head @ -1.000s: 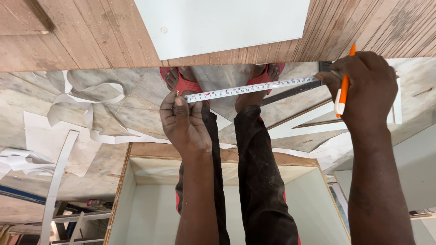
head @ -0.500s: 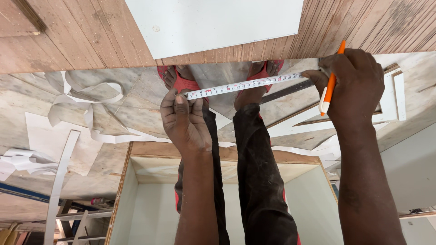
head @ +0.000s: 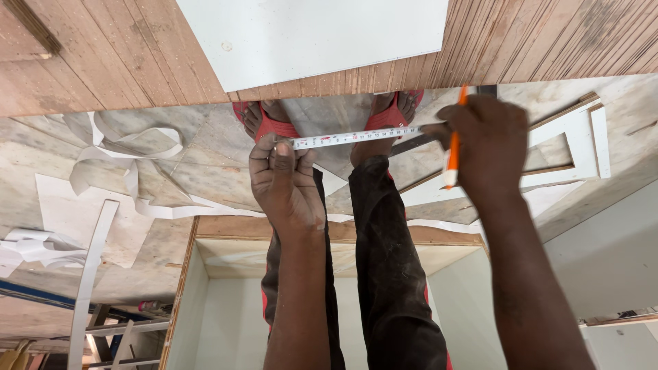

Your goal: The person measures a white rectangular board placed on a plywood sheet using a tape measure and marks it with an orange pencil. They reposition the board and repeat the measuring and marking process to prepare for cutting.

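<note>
Head view, looking down past the person's own arms and legs. Nearest the camera, below the tape, stands an open white-lined cabinet box with a wooden rim (head: 205, 236); the person's dark-trousered legs (head: 384, 274) rise in front of it, and two feet in red sandals (head: 264, 123) stand just beyond the tape.

The landmark is the white steel measuring tape blade with black graduations (head: 353, 138). Its long axis runs nearly level from left to right, rising slightly toward the right. The left hand (head: 284, 185) lies at the tape's left end, fingers curled closed and thumb pressed flat on the blade, pinning it. The right hand (head: 486, 147) lies at the tape's right end, closed round an orange and white pencil (head: 452, 147) held nearly upright, across the tape's axis, with its lower tip below the tape line; the fingertips of this hand reach the blade's right end, though whether they pinch it cannot be told. The tape thus spans the gap between the two hands, equally near to both.

To the left of the tape, curled white laminate offcut strips (head: 130, 171) lie on the grey sheet-covered floor (head: 205, 151). To its right lies a white L-shaped frame offcut (head: 582, 144). Beyond the tape, a brown wood-grain board (head: 103, 62) carries a flat white rectangular panel (head: 308, 34).
</note>
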